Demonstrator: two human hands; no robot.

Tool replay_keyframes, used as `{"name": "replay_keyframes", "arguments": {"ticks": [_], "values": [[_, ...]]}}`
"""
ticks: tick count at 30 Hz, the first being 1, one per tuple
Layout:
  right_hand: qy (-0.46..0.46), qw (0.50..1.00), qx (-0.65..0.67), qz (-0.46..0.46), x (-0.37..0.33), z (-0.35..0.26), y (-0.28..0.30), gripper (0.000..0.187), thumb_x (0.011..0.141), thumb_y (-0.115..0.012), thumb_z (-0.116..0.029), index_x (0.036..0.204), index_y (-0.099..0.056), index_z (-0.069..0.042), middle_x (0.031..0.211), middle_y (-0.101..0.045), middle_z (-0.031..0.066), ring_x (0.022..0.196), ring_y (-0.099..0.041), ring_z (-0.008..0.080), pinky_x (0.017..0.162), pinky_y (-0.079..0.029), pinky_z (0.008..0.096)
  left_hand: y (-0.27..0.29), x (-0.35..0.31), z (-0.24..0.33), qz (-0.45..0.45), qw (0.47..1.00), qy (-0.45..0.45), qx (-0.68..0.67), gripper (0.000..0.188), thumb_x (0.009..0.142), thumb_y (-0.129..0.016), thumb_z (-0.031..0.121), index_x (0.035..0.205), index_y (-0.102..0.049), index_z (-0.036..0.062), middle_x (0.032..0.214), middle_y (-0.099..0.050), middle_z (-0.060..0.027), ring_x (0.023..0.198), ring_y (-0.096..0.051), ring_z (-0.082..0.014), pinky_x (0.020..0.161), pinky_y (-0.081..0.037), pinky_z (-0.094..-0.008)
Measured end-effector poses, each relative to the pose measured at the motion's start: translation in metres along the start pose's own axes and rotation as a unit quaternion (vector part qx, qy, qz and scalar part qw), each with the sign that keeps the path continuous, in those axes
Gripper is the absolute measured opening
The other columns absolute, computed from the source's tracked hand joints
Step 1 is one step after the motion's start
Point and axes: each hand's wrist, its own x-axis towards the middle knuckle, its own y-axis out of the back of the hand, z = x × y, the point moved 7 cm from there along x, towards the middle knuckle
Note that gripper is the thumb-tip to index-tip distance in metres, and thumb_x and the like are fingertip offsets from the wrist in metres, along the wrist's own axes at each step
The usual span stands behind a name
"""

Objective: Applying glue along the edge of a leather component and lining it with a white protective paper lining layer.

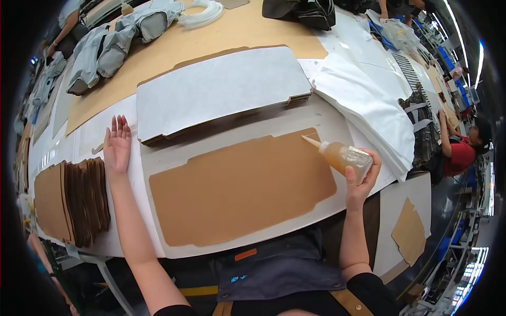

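My right grip [360,179] grasps a glue bottle [345,157], nozzle at the brown board's [242,187] far right corner. My left grip [117,145] lies released, flat on the table [95,131]. Beyond, a grey-topped board stack [221,87].

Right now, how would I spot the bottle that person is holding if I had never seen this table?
Start at the big white worktable and find the flat brown cardboard panel lying nearest the person. At its upper right corner, the right hand holds a small clear squeeze bottle of amber liquid. Its pointed nozzle, aimed at the panel's corner, sets it apart from the flat sheets and stacks around it.
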Motion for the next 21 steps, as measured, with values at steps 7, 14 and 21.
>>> {"name": "replay_keyframes", "arguments": {"ticks": [7,14,21], "values": [[0.017,0.999,0.006,-0.029,-0.008,-0.009,-0.024,0.057,0.09,-0.076,-0.018,0.136,-0.044,-0.006,0.13,-0.052,0.011,0.118,-0.053,0.0198,0.104,-0.044,0.0345,-0.007,-0.001,-0.003,-0.038,0.999,0.012,-0.013,0.042,0.109,-0.046,0.019,0.145,-0.042,-0.0014,0.145,-0.047,-0.0169,0.139,-0.044,-0.0273,0.117,-0.04,-0.0401],[0.043,0.995,0.029,-0.083,-0.016,-0.025,-0.056,0.059,0.09,-0.077,-0.014,0.136,-0.042,-0.005,0.129,-0.052,0.0137,0.122,-0.056,0.0248,0.105,-0.045,0.0372,-0.009,-0.002,-0.002,-0.038,0.999,0.008,-0.014,0.04,0.109,-0.046,0.019,0.143,-0.044,-0.0017,0.143,-0.05,-0.0166,0.139,-0.045,-0.0276,0.117,-0.04,-0.0402],[0.064,0.986,0.069,-0.136,-0.023,-0.041,-0.089,0.059,0.09,-0.077,-0.011,0.135,-0.04,-0.005,0.127,-0.052,0.0156,0.123,-0.059,0.0311,0.104,-0.046,0.0399,-0.012,-0.004,-0.005,-0.034,0.999,-0.005,-0.019,0.039,0.109,-0.046,0.019,0.141,-0.046,-0.0023,0.141,-0.051,-0.0168,0.138,-0.046,-0.0277,0.116,-0.042,-0.0402]]}}
